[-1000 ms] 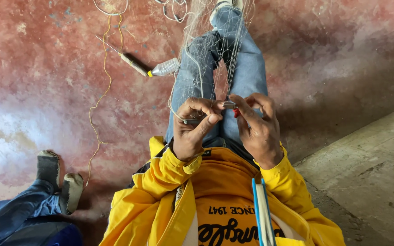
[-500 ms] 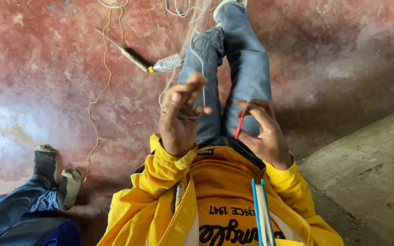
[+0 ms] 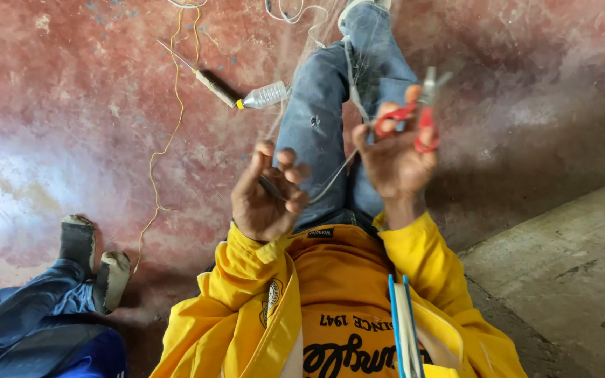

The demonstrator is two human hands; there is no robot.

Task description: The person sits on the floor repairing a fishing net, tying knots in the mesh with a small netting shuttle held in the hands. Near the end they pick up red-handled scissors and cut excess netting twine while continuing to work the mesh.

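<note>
My left hand (image 3: 266, 198) is raised over my lap, palm toward me, fingers curled around a thin grey cord (image 3: 330, 178). That cord runs up to my right hand (image 3: 393, 157), which is lifted higher and holds small red-handled scissors (image 3: 420, 115) with their blades pointing up. Fine pale netting (image 3: 344, 70) lies draped over my jeans-clad legs (image 3: 320, 119), which stretch away across the reddish floor. I wear a yellow jacket (image 3: 246, 308).
A small clear plastic bottle (image 3: 264, 95) and a netting needle (image 3: 208, 80) lie on the red floor beyond my left hand, beside a long yellow string (image 3: 169, 140). Another person's legs and dark socks (image 3: 92, 262) are at lower left. A grey concrete step (image 3: 568, 273) rises at right.
Both hands were together over my lap; they have come apart. My right hand rose with the scissors and my left hand turned palm-up with the cord.
</note>
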